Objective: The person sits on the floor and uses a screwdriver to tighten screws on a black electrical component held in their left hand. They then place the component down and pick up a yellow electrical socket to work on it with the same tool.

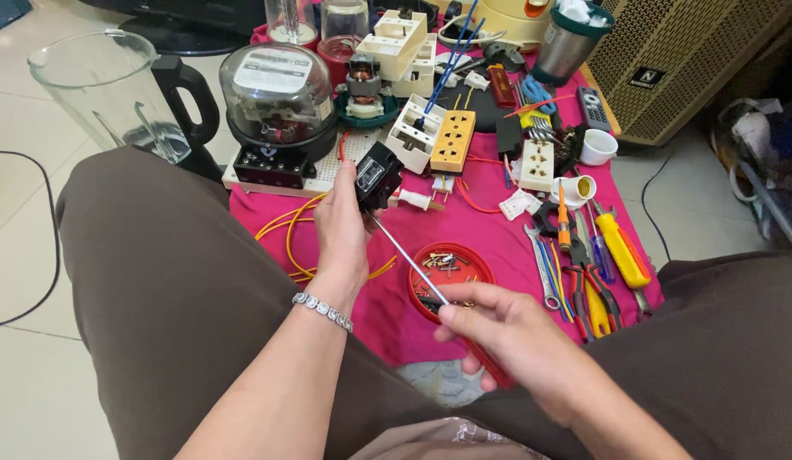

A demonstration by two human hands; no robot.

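Black plug-like part (pixel 377 176) clamped in left hand (pixel 342 232) above the pink cloth (pixel 490 223), right hand (pixel 504 328) gripping the red-handled screwdriver (pixel 436 290), whose shaft runs up-left with tip at the part's underside, left hand nearer it.

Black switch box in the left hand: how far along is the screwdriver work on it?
In hand: the left hand holds the black switch box, and the right hand steers the red-handled screwdriver, its tip at the box's underside. Loose screws sit in the red lid. Whether any screw remains cannot be told.
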